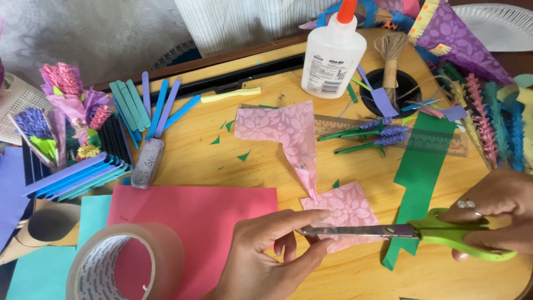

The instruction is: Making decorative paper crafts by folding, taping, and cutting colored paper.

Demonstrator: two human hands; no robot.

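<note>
Counter [355, 278] of yellow wood carries your whole craft spread, so every piece lies within reach. A red sheet of paper [194, 222] lies flat at the near edge, with a roll of clear tape [125, 261] resting on its corner. A green paper strip [419, 183] runs under the scissors, pushed aside to the right. The pink patterned paper [300, 161] trails from mid-counter down to your left hand [266, 255], which pinches its near end between thumb and fingers to keep it taut for the blades. Your right hand [497, 214] is clenched through the green handles of the scissors [400, 232], blades nearly closed across that pink end. The glue bottle [333, 53] stands upright at the back, nozzle up, probably to avoid leaks.
</note>
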